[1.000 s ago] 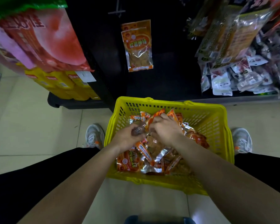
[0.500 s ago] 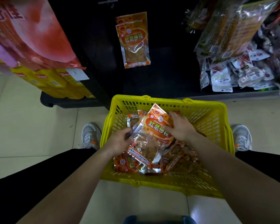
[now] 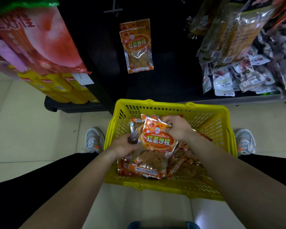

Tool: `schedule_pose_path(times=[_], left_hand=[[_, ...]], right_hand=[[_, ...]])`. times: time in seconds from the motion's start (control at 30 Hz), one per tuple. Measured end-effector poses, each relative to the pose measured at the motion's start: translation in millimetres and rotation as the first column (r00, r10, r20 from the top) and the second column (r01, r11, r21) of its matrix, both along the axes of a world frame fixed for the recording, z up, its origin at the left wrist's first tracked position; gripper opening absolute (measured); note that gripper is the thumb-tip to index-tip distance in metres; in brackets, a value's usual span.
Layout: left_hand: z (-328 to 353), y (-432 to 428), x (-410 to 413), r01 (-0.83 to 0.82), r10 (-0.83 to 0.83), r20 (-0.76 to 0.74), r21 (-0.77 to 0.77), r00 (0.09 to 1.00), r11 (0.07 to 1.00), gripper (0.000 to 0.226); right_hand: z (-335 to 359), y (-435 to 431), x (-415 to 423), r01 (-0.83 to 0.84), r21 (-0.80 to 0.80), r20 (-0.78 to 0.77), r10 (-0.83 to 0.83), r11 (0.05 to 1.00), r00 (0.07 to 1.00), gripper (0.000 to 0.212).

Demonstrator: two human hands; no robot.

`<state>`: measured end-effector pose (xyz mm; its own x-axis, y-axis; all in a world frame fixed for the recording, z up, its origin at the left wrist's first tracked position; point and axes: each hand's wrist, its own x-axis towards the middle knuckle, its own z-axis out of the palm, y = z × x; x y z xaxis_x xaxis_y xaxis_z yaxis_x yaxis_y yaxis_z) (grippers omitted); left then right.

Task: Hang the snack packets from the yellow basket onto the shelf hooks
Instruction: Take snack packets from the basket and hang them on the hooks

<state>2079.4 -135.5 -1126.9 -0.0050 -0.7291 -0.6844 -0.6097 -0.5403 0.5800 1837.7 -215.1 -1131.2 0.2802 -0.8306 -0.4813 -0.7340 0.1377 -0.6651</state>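
Note:
The yellow basket [image 3: 210, 116] stands on the floor between my feet and holds several orange snack packets. Over it, one orange snack packet [image 3: 157, 142] is lifted flat, label up. My right hand [image 3: 178, 129] pinches its top edge. My left hand [image 3: 124, 144] grips the packet's left side. Two matching hung packets [image 3: 137, 47] dangle from a shelf hook [image 3: 113, 10] on the dark shelf back above the basket.
Large red and pink bags [image 3: 35, 38] and yellow boxes [image 3: 59, 86] fill the left shelf. Hanging clear and white snack packs [image 3: 238, 52] crowd the right side. My shoes [image 3: 94, 139] flank the basket on the pale tiled floor.
Both hands went from digging among the packets to lifting one packet out; it now lies flatter with its label facing up, and the view has tilted slightly.

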Motion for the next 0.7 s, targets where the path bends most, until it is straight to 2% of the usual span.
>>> schedule_pose_path(times=[0.07, 0.13, 0.27, 0.37, 0.5, 0.63, 0.7], left_hand=[[7.9, -5.7, -4.3, -0.071, 0.068, -0.037, -0.078, 0.997, 0.994, 0.043], [20.0, -12.9, -9.0, -0.102, 0.093, -0.058, -0.167, 0.994, 0.981, 0.051], [43.4, -25.5, -12.1, -0.121, 0.11, -0.052, -0.301, 0.993, 0.946, 0.03], [69.8, -36.8, -11.9, -0.096, 0.069, -0.081, -0.402, 0.994, 0.911, 0.032], [117.7, -50.7, -14.4, 0.083, -0.073, 0.04, -0.521, 0.997, 0.85, 0.014], [169.8, -55.9, -17.8, 0.098, -0.112, 0.012, -0.58, 0.994, 0.809, 0.011], [192.6, -56.5, -18.7, 0.084, -0.116, -0.014, -0.607, 0.993, 0.791, 0.011]], right_hand=[[8.5, 0.9, 3.8, -0.05, -0.011, 0.006, 0.05, 0.999, 0.999, 0.015], [19.3, 0.5, 7.9, -0.083, -0.037, 0.001, 0.083, 0.996, 0.997, 0.012], [53.6, -6.6, 8.1, -0.112, -0.097, 0.032, 0.116, 0.989, 0.993, 0.012], [91.3, -13.2, 4.5, -0.148, -0.166, 0.043, 0.157, 0.975, 0.987, 0.011], [148.6, -19.4, -4.6, -0.192, -0.288, 0.035, 0.211, 0.938, 0.977, 0.016], [195.7, -20.6, -24.3, -0.202, -0.449, -0.025, 0.214, 0.87, 0.977, 0.009], [210.5, -19.8, -37.7, -0.14, -0.493, 0.0, 0.16, 0.859, 0.987, 0.008]])
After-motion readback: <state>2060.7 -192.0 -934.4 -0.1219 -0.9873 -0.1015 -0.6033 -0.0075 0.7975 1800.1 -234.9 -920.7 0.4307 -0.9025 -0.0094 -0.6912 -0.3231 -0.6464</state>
